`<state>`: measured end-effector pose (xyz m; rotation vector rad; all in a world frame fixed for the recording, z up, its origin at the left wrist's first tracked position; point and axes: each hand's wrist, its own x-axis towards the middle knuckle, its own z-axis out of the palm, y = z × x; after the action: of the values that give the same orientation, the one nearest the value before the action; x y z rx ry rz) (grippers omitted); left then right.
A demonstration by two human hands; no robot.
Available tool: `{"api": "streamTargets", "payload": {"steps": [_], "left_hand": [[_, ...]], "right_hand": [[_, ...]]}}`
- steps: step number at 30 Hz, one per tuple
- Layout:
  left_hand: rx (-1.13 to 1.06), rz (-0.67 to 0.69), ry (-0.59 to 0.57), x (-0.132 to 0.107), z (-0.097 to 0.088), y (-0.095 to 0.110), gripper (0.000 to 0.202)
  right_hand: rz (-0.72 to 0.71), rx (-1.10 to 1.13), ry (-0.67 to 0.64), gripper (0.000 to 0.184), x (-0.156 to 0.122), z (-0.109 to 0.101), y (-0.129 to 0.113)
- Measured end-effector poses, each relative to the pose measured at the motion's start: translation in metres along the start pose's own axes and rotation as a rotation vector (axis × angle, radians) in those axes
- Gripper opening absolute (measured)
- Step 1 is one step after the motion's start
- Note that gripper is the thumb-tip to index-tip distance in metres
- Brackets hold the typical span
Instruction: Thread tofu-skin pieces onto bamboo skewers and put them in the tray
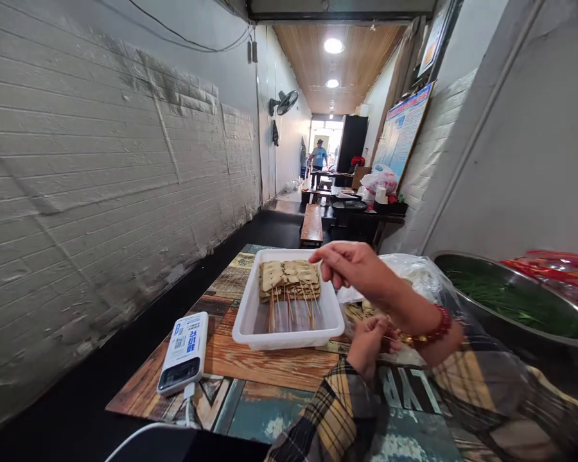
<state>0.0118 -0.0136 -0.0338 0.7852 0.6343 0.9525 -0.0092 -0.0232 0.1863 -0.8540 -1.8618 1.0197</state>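
While skewered pale slices (289, 274) are stacked in the white tray (289, 343), sticks pointed toward its near edge, the right hand (349, 264) is held over the tray's right side, fingers bent, fingertips beside the stack; whether anything is gripped cannot be told. Below it and apart, the left hand (365, 348) is held with fingers drawn together beside more pale pieces (361, 311); its grip cannot be made out either. A white device (183, 350) is set on the patterned table (270, 367); greens (510, 300) are held in a metal bowl (561, 307) at right.
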Motion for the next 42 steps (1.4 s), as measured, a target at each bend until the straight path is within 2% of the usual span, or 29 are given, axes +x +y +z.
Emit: {"api": "streamTargets", "payload": {"steps": [3, 6, 10, 15, 17, 19, 22, 26, 31, 37, 42], "left_hand": [[0.029, 0.021, -0.022, -0.001, 0.0, 0.002, 0.055], [0.048, 0.025, -0.021, -0.003, -0.001, 0.009, 0.059], [0.097, 0.048, -0.016, -0.003, -0.001, 0.016, 0.055], [0.127, 0.037, -0.011, -0.002, 0.0, 0.024, 0.051], [0.138, 0.019, -0.018, -0.001, 0.0, 0.027, 0.05], [0.148, 0.021, -0.011, -0.001, 0.001, 0.029, 0.049], [0.143, 0.026, -0.001, -0.003, 0.002, 0.03, 0.048], [0.153, 0.038, -0.007, -0.005, 0.002, 0.028, 0.047], [0.162, 0.052, 0.024, -0.004, -0.001, 0.026, 0.05], [0.167, 0.042, 0.013, -0.006, 0.0, 0.028, 0.049], [0.173, 0.038, 0.025, -0.005, 0.001, 0.028, 0.049]], "right_hand": [[-0.019, 0.037, 0.108, 0.035, -0.03, -0.028, -0.024], [0.057, -0.019, 0.175, 0.04, -0.066, -0.047, -0.014], [0.199, -0.078, 0.288, 0.046, -0.117, -0.072, 0.033], [0.352, -0.048, 0.589, 0.047, -0.191, -0.105, 0.099], [0.417, -0.077, 0.666, 0.045, -0.22, -0.118, 0.122], [0.475, -0.199, 0.697, 0.043, -0.247, -0.134, 0.143], [0.485, -0.593, 0.711, 0.038, -0.278, -0.161, 0.171], [0.355, -1.023, 0.717, 0.034, -0.297, -0.189, 0.213], [0.395, -1.343, 0.625, 0.032, -0.306, -0.19, 0.253], [0.345, -1.439, 0.497, 0.029, -0.324, -0.189, 0.254], [0.328, -1.455, 0.549, 0.029, -0.347, -0.196, 0.251]]}}
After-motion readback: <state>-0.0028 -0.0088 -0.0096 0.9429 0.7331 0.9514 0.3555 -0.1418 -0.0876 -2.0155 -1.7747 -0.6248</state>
